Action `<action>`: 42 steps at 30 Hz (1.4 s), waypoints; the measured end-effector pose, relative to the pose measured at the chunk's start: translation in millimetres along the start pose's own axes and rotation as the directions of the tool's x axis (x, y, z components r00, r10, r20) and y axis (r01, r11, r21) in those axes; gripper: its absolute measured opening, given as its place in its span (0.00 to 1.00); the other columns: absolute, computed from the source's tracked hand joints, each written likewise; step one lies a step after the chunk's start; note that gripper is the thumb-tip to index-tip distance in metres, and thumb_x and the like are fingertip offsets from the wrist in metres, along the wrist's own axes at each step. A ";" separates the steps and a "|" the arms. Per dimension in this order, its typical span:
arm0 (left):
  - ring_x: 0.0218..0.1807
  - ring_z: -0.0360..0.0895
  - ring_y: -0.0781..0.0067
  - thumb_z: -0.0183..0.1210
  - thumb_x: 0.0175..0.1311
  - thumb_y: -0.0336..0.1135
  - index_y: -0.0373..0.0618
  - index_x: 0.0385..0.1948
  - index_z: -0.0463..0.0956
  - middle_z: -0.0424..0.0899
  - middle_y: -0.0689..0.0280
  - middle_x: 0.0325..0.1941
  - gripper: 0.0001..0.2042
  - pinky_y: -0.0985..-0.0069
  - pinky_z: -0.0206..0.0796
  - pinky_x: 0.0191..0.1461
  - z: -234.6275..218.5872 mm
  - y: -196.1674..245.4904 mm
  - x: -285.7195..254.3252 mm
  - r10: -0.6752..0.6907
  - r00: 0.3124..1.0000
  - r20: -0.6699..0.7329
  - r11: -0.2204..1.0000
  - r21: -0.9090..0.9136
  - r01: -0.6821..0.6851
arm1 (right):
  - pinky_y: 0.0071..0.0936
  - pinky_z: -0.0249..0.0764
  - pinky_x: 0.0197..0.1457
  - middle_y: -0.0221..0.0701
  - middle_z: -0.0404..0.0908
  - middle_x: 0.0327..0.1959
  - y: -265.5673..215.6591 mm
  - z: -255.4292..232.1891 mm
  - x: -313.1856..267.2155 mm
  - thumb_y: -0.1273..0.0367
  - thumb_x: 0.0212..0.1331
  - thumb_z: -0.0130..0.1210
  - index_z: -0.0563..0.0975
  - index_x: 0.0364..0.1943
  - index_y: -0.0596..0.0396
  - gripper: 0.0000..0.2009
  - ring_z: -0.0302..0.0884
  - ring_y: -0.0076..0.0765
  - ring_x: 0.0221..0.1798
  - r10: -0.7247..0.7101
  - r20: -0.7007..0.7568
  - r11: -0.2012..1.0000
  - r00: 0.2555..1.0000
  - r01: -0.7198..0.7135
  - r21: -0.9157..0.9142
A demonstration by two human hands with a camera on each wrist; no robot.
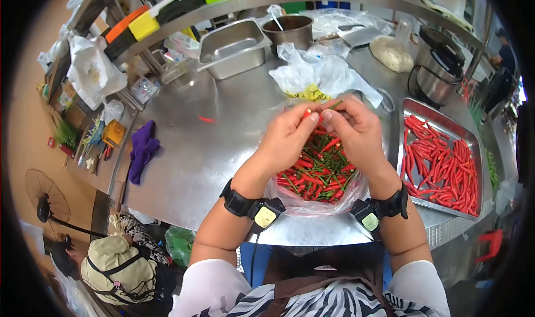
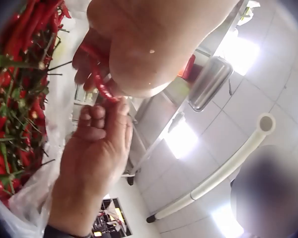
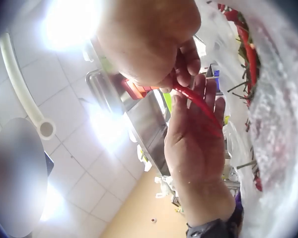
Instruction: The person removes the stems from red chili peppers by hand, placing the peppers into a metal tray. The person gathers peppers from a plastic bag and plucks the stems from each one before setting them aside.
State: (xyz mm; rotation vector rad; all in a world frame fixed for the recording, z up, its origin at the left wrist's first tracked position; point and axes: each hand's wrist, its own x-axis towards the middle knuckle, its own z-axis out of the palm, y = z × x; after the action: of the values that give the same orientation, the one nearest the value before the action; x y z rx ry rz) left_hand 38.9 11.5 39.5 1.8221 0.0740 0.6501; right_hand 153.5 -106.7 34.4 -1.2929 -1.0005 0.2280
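Both hands meet over a clear plastic bag (image 1: 359,191) filled with red chili peppers (image 1: 312,177) with green stems. One red chili pepper (image 3: 198,104) lies along the fingers of my left hand (image 1: 284,136), its end pinched by the thumb. My right hand (image 1: 356,130) pinches at the stem end of the same pepper, thumb against forefinger. The two thumb tips almost meet in the head view. A green stem (image 1: 336,104) shows by the right fingers. To the right, a metal tray (image 1: 443,205) holds many red peppers (image 1: 460,172) without visible green stems.
White plastic bags (image 1: 312,71) and scissors (image 1: 385,100) lie beyond the hands. At the back stand a steel pan (image 1: 234,52), a pot (image 1: 290,32), a cleaver (image 1: 362,35) and a cooker (image 1: 437,71). A loose pepper (image 1: 206,119) and purple cloth (image 1: 143,149) lie left.
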 end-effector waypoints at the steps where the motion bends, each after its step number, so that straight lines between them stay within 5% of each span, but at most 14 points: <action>1: 0.39 0.73 0.83 0.48 0.73 0.33 0.35 0.48 0.74 0.78 0.70 0.40 0.12 0.81 0.67 0.43 1.0 -8.7 -5.7 -0.014 0.998 0.055 0.996 -0.083 0.019 | 0.20 0.70 0.31 0.30 0.73 0.29 3.2 1.7 -3.5 0.76 0.60 0.56 0.77 0.33 0.64 0.04 0.75 0.22 0.29 -0.096 0.028 0.994 0.995 0.097 -0.056; 4: 0.38 0.76 0.74 0.47 0.73 0.33 0.38 0.45 0.73 0.78 0.67 0.35 0.10 0.75 0.69 0.45 -0.5 -7.2 -14.4 -0.202 0.964 0.171 0.968 -0.113 0.222 | 0.22 0.69 0.32 0.33 0.74 0.30 3.1 3.2 -14.6 0.76 0.59 0.56 0.76 0.33 0.64 0.03 0.75 0.25 0.28 -0.192 0.033 0.971 0.981 0.195 -0.140; 6: 0.37 0.76 0.74 0.48 0.73 0.33 0.38 0.44 0.73 0.78 0.66 0.35 0.09 0.75 0.68 0.44 3.8 -6.7 -19.6 -0.178 0.969 0.171 0.980 -0.056 0.190 | 0.20 0.68 0.32 0.31 0.75 0.30 7.4 -3.2 -20.0 0.76 0.60 0.55 0.77 0.34 0.63 0.03 0.73 0.22 0.28 -0.182 0.015 0.971 0.983 0.182 -0.157; 8: 0.37 0.76 0.74 0.49 0.72 0.33 0.38 0.43 0.73 0.77 0.65 0.34 0.08 0.75 0.68 0.43 9.5 -4.2 -23.6 -0.148 0.975 0.164 0.989 -0.005 0.151 | 0.18 0.66 0.32 0.28 0.75 0.29 -1.6 -13.7 -24.4 0.74 0.62 0.54 0.77 0.35 0.61 0.04 0.71 0.20 0.28 0.192 0.111 0.963 0.975 -0.209 0.172; 14: 0.31 0.69 0.83 0.49 0.73 0.33 0.39 0.47 0.70 0.73 0.70 0.32 0.09 0.83 0.65 0.37 1.5 -17.4 -22.6 -0.046 0.986 0.158 0.965 0.263 0.003 | 0.18 0.65 0.33 0.27 0.76 0.30 -11.0 -31.7 -23.1 0.73 0.65 0.52 0.77 0.36 0.61 0.05 0.70 0.18 0.29 0.191 0.291 0.640 0.938 -0.343 0.687; 16: 0.29 0.67 0.84 0.49 0.72 0.31 0.39 0.47 0.68 0.72 0.71 0.31 0.08 0.84 0.63 0.34 0.7 -18.9 -22.0 -0.084 0.996 -0.007 0.992 -0.091 0.083 | 0.20 0.68 0.35 0.27 0.74 0.28 -13.7 -28.2 -26.3 0.75 0.64 0.50 0.77 0.35 0.62 0.05 0.72 0.20 0.30 0.109 0.194 0.962 0.975 -0.152 0.225; 18: 0.27 0.65 0.86 0.51 0.71 0.30 0.40 0.46 0.68 0.71 0.73 0.29 0.07 0.85 0.60 0.32 -1.2 -13.5 -23.1 -0.070 0.997 -0.031 0.986 -0.155 0.065 | 0.29 0.72 0.47 0.32 0.78 0.34 -9.2 -32.8 -25.6 0.80 0.59 0.47 0.77 0.37 0.64 0.07 0.77 0.32 0.39 0.054 0.200 0.998 0.978 -0.047 -0.042; 20: 0.30 0.63 0.89 0.56 0.67 0.30 0.41 0.44 0.68 0.70 0.75 0.30 0.09 0.86 0.59 0.33 -2.2 -5.3 -24.7 -0.106 0.991 -0.083 0.993 -0.067 0.101 | 0.36 0.71 0.52 0.35 0.78 0.40 0.6 -43.5 -23.9 0.82 0.52 0.48 0.77 0.37 0.64 0.10 0.76 0.41 0.45 -0.092 0.456 0.773 0.885 0.352 -0.527; 22: 0.29 0.62 0.90 0.60 0.64 0.30 0.41 0.40 0.72 0.71 0.76 0.27 0.08 0.87 0.57 0.31 -1.2 -12.7 -26.0 -0.067 0.993 -0.097 0.997 -0.047 0.063 | 0.39 0.68 0.57 0.37 0.78 0.43 4.2 -43.5 -25.8 0.80 0.48 0.51 0.78 0.39 0.61 0.13 0.73 0.45 0.50 -0.053 0.454 0.706 0.889 0.355 -0.613; 24: 0.27 0.64 0.90 0.61 0.63 0.31 0.41 0.34 0.77 0.73 0.77 0.24 0.05 0.86 0.58 0.29 3.9 -19.0 -28.4 -0.176 0.974 -0.141 0.981 0.062 0.186 | 0.38 0.66 0.57 0.36 0.78 0.45 11.5 -39.6 -27.5 0.78 0.47 0.54 0.78 0.40 0.58 0.13 0.72 0.44 0.52 -0.118 0.394 0.406 0.912 0.406 -0.819; 31: 0.32 0.75 0.79 0.62 0.63 0.32 0.37 0.36 0.80 0.82 0.66 0.32 0.07 0.79 0.68 0.39 15.7 -25.3 -30.8 -0.002 0.984 -0.180 0.977 0.209 0.041 | 0.39 0.65 0.56 0.34 0.78 0.36 13.1 -39.3 -21.4 0.76 0.47 0.56 0.79 0.36 0.54 0.09 0.73 0.44 0.47 -0.105 0.426 0.360 0.899 0.433 -0.826; 36: 0.38 0.77 0.76 0.63 0.62 0.33 0.37 0.40 0.80 0.81 0.64 0.39 0.10 0.77 0.69 0.43 8.7 -22.2 -26.4 0.040 0.987 -0.158 0.997 0.076 -0.029 | 0.38 0.70 0.46 0.36 0.80 0.34 5.5 -23.3 -21.7 0.72 0.54 0.59 0.80 0.44 0.52 0.11 0.77 0.46 0.40 -0.335 0.342 0.643 0.878 0.478 -0.599; 39: 0.39 0.77 0.78 0.63 0.62 0.34 0.37 0.41 0.80 0.81 0.65 0.39 0.11 0.78 0.70 0.44 3.4 -23.0 -24.2 -0.180 0.983 -0.025 0.983 -0.029 0.179 | 0.36 0.74 0.42 0.38 0.81 0.37 9.6 -20.0 -23.4 0.72 0.57 0.59 0.79 0.48 0.54 0.13 0.79 0.48 0.40 -0.315 0.317 0.723 0.894 0.443 -0.530; 42: 0.37 0.76 0.83 0.62 0.63 0.33 0.38 0.41 0.80 0.82 0.69 0.36 0.10 0.81 0.69 0.43 9.5 -38.1 -24.2 0.034 0.990 -0.138 0.997 -0.068 -0.044 | 0.33 0.76 0.42 0.39 0.81 0.38 4.4 -15.5 -30.3 0.71 0.58 0.60 0.78 0.48 0.55 0.14 0.80 0.47 0.40 -0.274 0.272 0.813 0.922 0.373 -0.447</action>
State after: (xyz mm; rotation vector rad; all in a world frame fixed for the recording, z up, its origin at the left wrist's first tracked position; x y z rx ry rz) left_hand 33.0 8.1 -6.1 1.7132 0.1057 0.7957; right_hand 148.7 -135.8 16.7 -1.5467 -1.5004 -0.1876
